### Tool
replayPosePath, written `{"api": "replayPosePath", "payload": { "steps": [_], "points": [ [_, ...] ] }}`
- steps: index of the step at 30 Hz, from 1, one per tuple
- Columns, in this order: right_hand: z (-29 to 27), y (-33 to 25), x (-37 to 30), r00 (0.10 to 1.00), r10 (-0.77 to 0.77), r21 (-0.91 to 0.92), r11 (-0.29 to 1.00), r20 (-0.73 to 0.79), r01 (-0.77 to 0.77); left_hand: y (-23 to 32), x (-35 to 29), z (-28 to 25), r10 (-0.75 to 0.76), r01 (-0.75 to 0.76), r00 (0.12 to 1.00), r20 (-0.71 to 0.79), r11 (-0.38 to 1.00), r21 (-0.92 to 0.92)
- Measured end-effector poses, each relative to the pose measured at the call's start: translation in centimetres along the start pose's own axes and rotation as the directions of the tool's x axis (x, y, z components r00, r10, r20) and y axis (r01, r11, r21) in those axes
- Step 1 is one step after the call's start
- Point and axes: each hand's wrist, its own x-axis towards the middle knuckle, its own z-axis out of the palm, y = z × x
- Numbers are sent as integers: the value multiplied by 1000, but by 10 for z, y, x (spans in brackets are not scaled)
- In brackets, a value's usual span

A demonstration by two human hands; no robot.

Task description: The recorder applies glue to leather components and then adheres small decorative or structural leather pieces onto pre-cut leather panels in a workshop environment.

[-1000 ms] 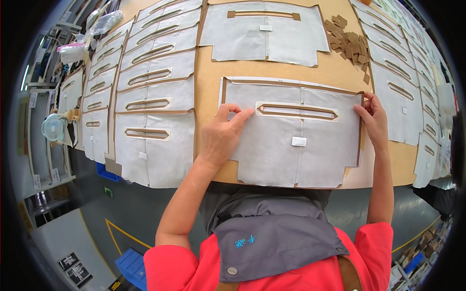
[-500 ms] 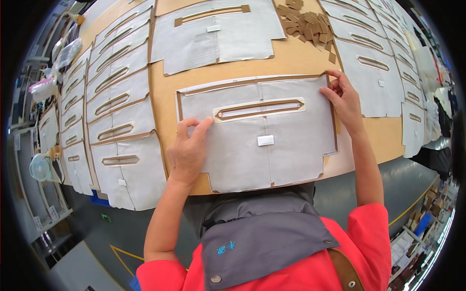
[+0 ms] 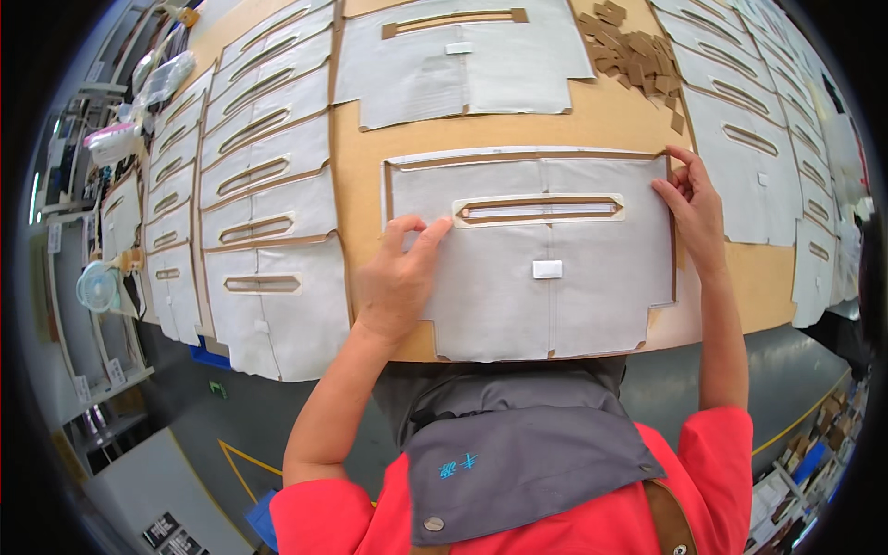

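Note:
A light grey fabric panel [image 3: 499, 305] with brown edging lies flat in front of me. A long slot [image 3: 541, 210] with a pale border and brown lining crosses its upper part, and a small white label [image 3: 547, 269] sits below it. My left hand [image 3: 400, 282] rests at the panel's left side, thumb and bent index finger apart, the thumb tip by the slot's left end; it holds nothing visible. At the far right corner, my right hand [image 3: 694, 203] grips the panel's brown edge, index finger on the corner and thumb on the grey face.
Overlapping rows of similar slotted panels lie at left [image 3: 268, 310] and right [image 3: 740, 176]. Another panel [image 3: 462, 83] lies beyond mine. Small brown pieces [image 3: 638, 55] are heaped at the back right. A small blue fan [image 3: 97, 287] is at the table's left edge.
The whole view has shifted, so the table and both hands appear farther right. Against the panel, both hands stay in nearly the same places.

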Motion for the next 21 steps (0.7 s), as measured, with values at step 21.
{"api": "replayPosePath", "payload": {
  "steps": [21],
  "points": [
    [2, -17, -56, 832, -524, -308, 774, 180, 554, 1, 2, -2, 15, -16, 1000, 17, 999, 48]
  ]
}}
